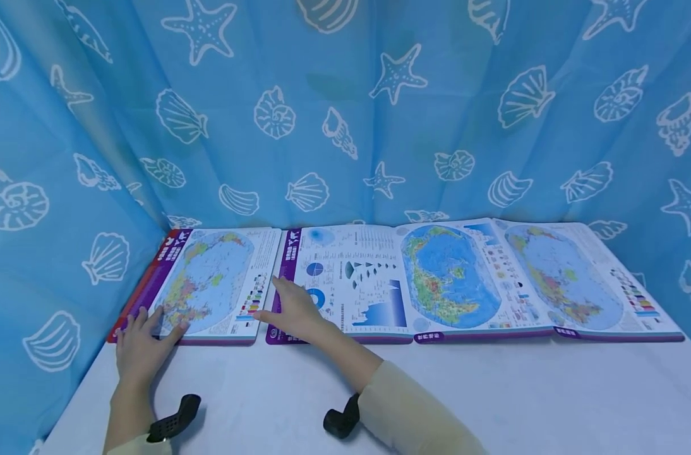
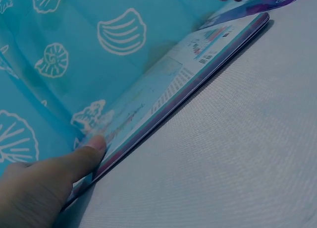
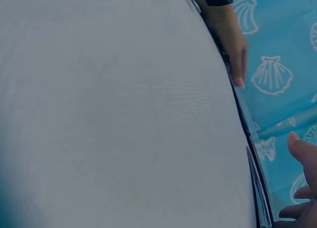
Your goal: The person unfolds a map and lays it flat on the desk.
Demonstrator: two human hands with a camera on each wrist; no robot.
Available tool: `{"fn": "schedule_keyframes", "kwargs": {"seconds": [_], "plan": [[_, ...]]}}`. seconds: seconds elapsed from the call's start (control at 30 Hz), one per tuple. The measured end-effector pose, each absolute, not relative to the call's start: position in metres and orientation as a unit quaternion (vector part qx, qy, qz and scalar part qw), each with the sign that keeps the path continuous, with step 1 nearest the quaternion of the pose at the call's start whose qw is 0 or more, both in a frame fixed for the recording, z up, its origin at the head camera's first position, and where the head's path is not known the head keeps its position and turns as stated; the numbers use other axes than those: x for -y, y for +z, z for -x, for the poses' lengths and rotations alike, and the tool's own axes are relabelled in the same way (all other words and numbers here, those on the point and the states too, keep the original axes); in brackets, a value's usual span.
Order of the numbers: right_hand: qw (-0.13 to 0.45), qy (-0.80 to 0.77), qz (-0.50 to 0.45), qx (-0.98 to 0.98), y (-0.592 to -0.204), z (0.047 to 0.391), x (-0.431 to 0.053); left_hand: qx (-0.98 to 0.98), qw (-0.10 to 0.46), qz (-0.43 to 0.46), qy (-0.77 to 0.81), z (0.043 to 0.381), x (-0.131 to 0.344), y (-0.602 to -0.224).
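On the left of the table lies a folded world map [image 1: 220, 278] with a purple and red strip along its left side. My left hand [image 1: 135, 351] rests with spread fingers on that map's lower left part; its thumb [image 2: 91, 151] lies on the map's surface in the left wrist view. Just to the right, a second map sheet [image 1: 453, 278] is unfolded into several panels with charts and world maps. My right hand [image 1: 297, 309] is over the lower left of this sheet, its fingers extended toward the gap between the two maps. Whether its fingertips touch paper, I cannot tell.
A white cloth covers the table [image 1: 288, 398]. Behind and at the left hangs a blue curtain [image 1: 323, 114] printed with white shells and starfish, close against the maps' far edges. Black devices [image 1: 342, 417] are worn on both wrists.
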State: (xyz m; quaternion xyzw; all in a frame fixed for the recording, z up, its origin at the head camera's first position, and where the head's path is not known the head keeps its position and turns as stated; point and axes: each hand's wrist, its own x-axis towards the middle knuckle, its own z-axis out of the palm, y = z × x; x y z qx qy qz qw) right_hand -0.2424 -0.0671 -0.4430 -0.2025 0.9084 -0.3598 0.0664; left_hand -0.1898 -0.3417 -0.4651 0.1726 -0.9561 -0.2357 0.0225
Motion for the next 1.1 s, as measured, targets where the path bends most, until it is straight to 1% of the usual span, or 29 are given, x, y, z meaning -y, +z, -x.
{"fn": "schedule_keyframes", "kwargs": {"seconds": [0.2,0.37,0.53,0.77,0.83,0.93,1.1], "plan": [[0.069,-0.275,0.217,-0.934,-0.448,0.246,0.082,0.958,0.025,-0.160,-0.237,0.190,0.344,-0.465],[0.084,-0.266,0.205,-0.938,-0.448,0.247,0.093,0.959,0.014,-0.163,-0.233,0.190,0.345,-0.465],[0.115,-0.329,0.206,-0.914,-0.447,0.248,0.099,0.953,-0.007,-0.190,-0.238,0.191,0.344,-0.463],[0.168,-0.446,0.165,-0.864,-0.440,0.247,0.099,0.948,-0.011,-0.205,-0.244,0.192,0.344,-0.462],[0.174,-0.465,0.155,-0.854,-0.439,0.245,0.100,0.947,-0.010,-0.206,-0.244,0.193,0.345,-0.462],[0.162,-0.500,0.143,-0.838,-0.438,0.242,0.101,0.947,-0.007,-0.207,-0.244,0.193,0.345,-0.463],[0.105,-0.601,0.087,-0.787,-0.443,0.242,0.106,0.946,-0.011,-0.213,-0.243,0.194,0.345,-0.463]]}}
